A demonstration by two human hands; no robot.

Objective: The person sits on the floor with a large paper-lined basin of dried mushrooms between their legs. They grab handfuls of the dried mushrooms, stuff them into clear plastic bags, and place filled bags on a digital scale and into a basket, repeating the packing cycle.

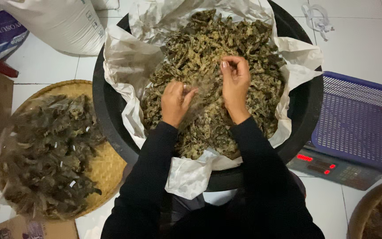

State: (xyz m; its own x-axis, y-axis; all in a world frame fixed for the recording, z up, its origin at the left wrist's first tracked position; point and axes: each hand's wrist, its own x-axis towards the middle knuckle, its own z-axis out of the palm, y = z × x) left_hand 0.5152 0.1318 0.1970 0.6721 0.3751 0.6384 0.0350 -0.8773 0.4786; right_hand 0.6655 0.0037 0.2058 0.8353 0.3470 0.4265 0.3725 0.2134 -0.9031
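- Dried leaf crisps (pixel 213 66), brown-green and crumbly, fill one black tub (pixel 111 115) that stands in the middle of our view, lined with crumpled white paper (pixel 124 66).
- Our right hand (pixel 235 82) hovers over the heap's centre, fingers (pixel 226 62) curled in and pinched together at the tips; whether a crisp sits between them, we cannot tell.
- Our left hand (pixel 175 102) is just beside it at 9 o'clock, fingers bent and closed on the mouth of one clear plastic bag (pixel 200 95), thin and hard to make out against the crisps.
- We count two hands, both ours, in black sleeves (pixel 155 177) rising from 6 o'clock.
- At 9 o'clock of the tub, one round woven tray (pixel 107 168) carries a pile of filled clear packets (pixel 49 150); they overlap too much for us to count.
- At 3 o'clock, one blue plastic basket (pixel 359 119) rests on one digital scale (pixel 332 168) with red lit digits.
- At 11 o'clock, one white sack (pixel 63 22) stands on the white tiled floor (pixel 45 66).
- At 5 o'clock, the edge of a second woven tray (pixel 372 208) shows.
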